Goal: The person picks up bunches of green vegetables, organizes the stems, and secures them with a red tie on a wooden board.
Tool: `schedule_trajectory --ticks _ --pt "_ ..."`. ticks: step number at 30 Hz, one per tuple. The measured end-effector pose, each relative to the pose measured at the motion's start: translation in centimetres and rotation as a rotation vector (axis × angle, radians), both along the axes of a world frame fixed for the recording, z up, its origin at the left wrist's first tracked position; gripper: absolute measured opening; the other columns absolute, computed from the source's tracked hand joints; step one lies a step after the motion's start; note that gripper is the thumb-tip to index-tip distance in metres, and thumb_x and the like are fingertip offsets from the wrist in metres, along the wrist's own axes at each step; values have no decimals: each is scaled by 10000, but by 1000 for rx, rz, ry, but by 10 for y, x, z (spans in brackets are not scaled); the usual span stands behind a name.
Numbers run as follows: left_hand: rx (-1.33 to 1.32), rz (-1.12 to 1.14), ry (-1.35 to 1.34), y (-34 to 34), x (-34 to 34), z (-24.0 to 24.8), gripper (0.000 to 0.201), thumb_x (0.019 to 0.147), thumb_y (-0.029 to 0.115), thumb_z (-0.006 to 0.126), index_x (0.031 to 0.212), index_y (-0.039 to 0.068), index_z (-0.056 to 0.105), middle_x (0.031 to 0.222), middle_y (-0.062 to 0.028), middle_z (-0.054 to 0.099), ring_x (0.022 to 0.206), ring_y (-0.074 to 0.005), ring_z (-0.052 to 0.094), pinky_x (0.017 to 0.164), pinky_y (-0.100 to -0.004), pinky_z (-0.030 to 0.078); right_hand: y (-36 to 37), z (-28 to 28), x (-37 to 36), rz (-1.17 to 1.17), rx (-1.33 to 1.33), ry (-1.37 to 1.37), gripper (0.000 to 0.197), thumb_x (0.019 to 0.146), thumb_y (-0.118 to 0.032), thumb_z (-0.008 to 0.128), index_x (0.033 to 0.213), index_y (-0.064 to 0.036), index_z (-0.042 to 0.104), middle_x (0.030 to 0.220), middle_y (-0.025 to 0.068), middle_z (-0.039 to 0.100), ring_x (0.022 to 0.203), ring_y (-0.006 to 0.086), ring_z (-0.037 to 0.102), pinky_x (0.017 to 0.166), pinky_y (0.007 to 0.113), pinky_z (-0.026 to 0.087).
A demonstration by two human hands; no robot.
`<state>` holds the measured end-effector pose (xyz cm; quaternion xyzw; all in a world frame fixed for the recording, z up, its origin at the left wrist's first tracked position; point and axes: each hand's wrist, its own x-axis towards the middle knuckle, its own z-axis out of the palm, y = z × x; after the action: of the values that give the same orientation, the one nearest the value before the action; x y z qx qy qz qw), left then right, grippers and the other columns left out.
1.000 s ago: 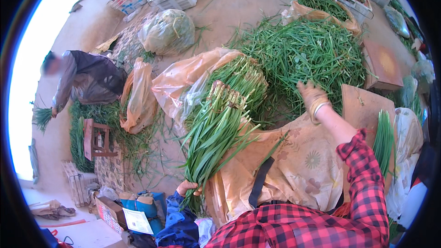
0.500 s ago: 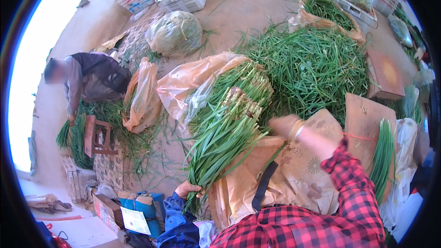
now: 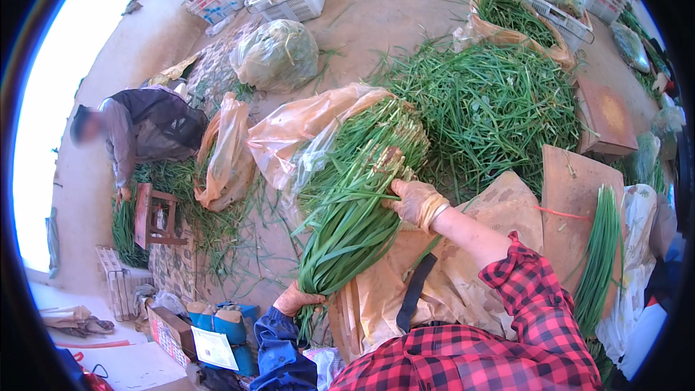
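A thick bunch of garlic chives slants across the middle, pale stem ends upward and leaf tips toward me. My left hand wraps around its lower, leafy end. At the right side of the bunch, below the stem ends, my right hand wears a thin glove and has its fingers closed on some of the stalks. Behind it lie more chives with stacked stem ends, partly in an orange plastic bag. A tan patterned cloth covers my lap, with a dark strap on it.
A large heap of loose chives spreads behind, toward the right. A board with a neat chive bundle on it lies at right. Another person bends over chives by a small wooden stool at left. White crates stand farther back.
My right hand has moved left from beside the bunch onto its stalks. The bunch's upper end has shifted slightly. At left, the other person's hand and chives have moved toward the stool.
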<state>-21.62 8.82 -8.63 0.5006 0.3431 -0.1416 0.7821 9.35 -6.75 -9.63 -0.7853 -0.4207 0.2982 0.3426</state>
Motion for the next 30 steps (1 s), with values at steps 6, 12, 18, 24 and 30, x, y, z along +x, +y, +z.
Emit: schedule_trajectory --ticks 6,12,18,24,30 --pt "-37 -9 17 0 1 -6 343 644 -28 671 967 22 569 776 -58 597 621 -133 564 496 -242 468 -23 14 40 -463 324 945 133 845 -138 426 839 -43 517 705 49 546 461 101 446 374 211 348" --pt "37 5 25 -6 -1 -5 277 645 -15 677 909 23 601 767 -52 606 611 -127 564 504 -245 462 -56 57 87 -288 738 321 181 853 -243 486 844 -67 525 631 26 542 523 139 519 443 232 418" --pt "190 -63 150 -9 9 8 309 638 -6 688 934 33 608 818 -29 613 665 -109 559 591 -250 466 0 47 4 109 80 -865 383 753 -341 530 1070 -127 540 1086 81 550 1085 235 462 934 422 242" --pt "275 -113 90 -8 7 13 373 631 -7 695 983 57 593 873 10 606 757 -98 539 688 -261 449 17 30 -2 299 128 -416 277 737 -211 531 1003 -135 539 835 106 581 866 259 556 923 417 267" --pt "173 -93 94 -8 12 10 361 617 -8 694 956 46 585 779 -18 604 638 -110 553 533 -249 466 23 37 21 -336 151 124 183 842 -90 393 1002 -34 461 706 102 547 640 247 561 604 351 452"
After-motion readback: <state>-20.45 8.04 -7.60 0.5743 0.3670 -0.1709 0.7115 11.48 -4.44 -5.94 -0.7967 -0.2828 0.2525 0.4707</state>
